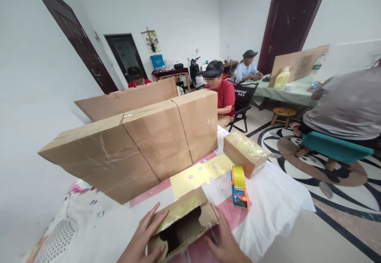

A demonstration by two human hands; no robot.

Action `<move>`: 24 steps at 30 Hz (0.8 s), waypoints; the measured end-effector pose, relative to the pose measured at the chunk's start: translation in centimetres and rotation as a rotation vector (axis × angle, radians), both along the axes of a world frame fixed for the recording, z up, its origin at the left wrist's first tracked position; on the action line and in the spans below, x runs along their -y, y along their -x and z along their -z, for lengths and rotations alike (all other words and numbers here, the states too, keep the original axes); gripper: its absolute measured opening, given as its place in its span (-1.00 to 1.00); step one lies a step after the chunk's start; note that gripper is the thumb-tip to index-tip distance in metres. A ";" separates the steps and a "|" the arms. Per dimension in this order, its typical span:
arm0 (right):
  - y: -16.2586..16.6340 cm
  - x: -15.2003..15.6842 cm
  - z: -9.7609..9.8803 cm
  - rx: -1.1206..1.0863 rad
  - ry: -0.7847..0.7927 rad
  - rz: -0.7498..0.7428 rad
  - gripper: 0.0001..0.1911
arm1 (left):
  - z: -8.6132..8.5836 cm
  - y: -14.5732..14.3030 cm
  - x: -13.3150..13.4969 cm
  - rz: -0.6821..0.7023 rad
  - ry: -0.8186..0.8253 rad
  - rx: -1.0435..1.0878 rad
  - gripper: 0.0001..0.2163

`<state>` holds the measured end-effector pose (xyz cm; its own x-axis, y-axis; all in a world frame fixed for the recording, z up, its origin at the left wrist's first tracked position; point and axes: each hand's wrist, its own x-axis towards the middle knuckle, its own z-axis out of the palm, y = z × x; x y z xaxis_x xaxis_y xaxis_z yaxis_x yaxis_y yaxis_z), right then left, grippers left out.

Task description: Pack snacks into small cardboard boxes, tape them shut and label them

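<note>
A small open cardboard box (184,225) lies on the table at the bottom centre, its top flap covered in shiny tape and its dark inside facing me. My left hand (145,235) presses flat on the box's left side, fingers stretched out. My right hand (222,235) rests against the box's right side, fingers extended. Just beyond the right hand stands an orange and blue tape dispenser (239,187) with a yellow roll. A yellow perforated sheet (199,173) lies flat behind the box.
Three large sealed cartons (143,148) stand in a row at the back of the table (276,203). A small taped box (245,154) lies to the right. Other people sit at tables behind; a seated person (345,108) is at the right.
</note>
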<state>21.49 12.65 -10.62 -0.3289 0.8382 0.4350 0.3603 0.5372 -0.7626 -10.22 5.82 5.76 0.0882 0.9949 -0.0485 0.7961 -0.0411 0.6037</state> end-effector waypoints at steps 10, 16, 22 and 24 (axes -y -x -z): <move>-0.7 -1.7 -11.9 -0.197 -0.161 -0.316 -0.29 | 2.0 1.5 -4.9 -0.634 -0.145 0.426 -0.24; -0.5 -1.4 -14.0 -0.174 -0.198 -0.553 -0.51 | 2.9 0.6 -6.9 -0.730 -0.202 0.475 -0.18; -1.4 -1.0 -14.0 0.009 -0.396 -0.607 -0.56 | 1.5 -0.8 -6.1 -0.562 -0.257 0.116 -0.42; -1.9 -1.1 -15.3 0.150 -0.357 -0.613 -0.52 | 1.5 -1.5 -5.4 -0.468 -0.208 0.009 -0.39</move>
